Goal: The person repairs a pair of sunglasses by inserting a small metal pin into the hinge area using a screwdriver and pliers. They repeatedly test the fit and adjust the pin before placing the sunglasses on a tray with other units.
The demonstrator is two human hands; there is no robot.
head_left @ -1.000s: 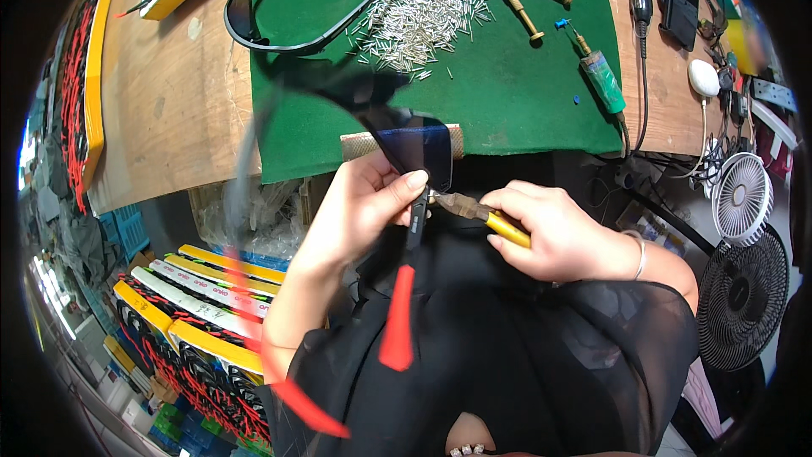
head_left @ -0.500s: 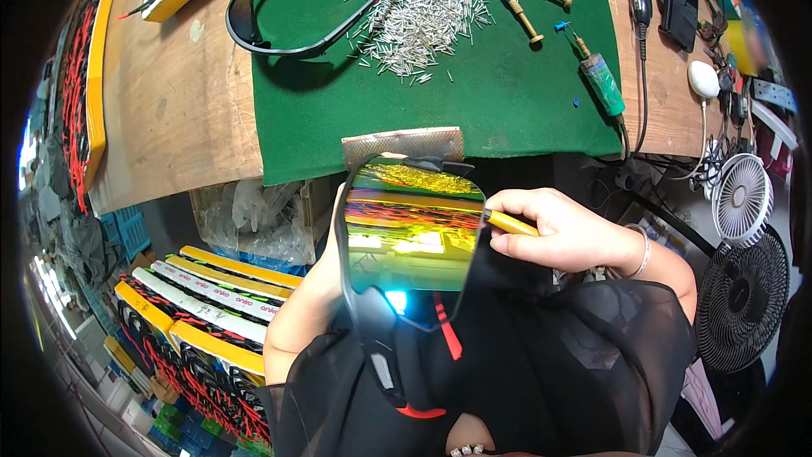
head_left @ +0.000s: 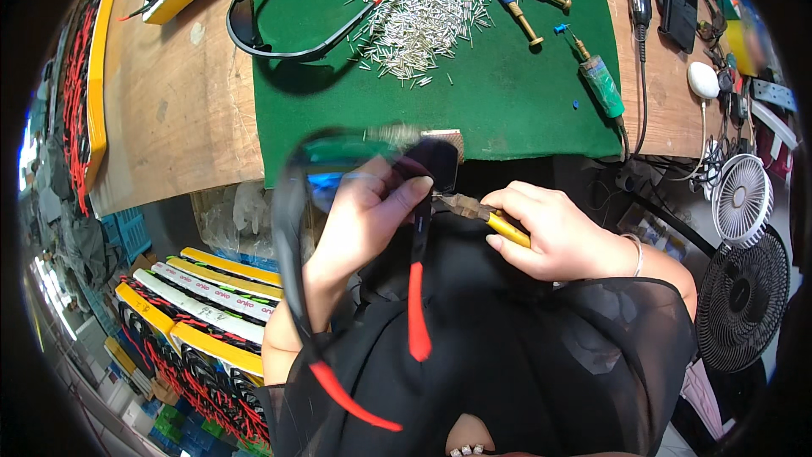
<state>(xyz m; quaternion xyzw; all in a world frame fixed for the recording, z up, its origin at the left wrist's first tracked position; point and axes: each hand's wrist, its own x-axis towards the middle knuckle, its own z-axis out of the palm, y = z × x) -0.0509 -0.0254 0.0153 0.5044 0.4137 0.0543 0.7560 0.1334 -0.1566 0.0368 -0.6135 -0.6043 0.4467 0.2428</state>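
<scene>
My left hand (head_left: 364, 213) holds a pair of black sunglasses (head_left: 419, 313) with red temple tips, its thumb pressed near a hinge. One temple hangs down before my black top, while the other side of the frame is smeared by motion. My right hand (head_left: 550, 233) is closed on pliers (head_left: 507, 228) with a yellow handle. The metal jaws reach the hinge area beside my left thumb; whether they grip anything cannot be made out. Behind the hands, a small metal-faced block (head_left: 452, 142) sits at the table's front edge, partly hidden.
On the green mat (head_left: 516, 110) lie a heap of small metal pins (head_left: 427, 17), other sunglasses (head_left: 317, 52), blue-handled screwdrivers (head_left: 518, 15) and a green corded tool (head_left: 601, 85). Trays of sunglasses (head_left: 216, 343) stand at left. A white fan (head_left: 742, 201) and black fan (head_left: 738, 309) are at right.
The sunglasses have turned from lens-up to edge-on, swinging left, with both red tips now hanging down. The pliers' jaws, hidden before behind the lens, now show at the hinge area.
</scene>
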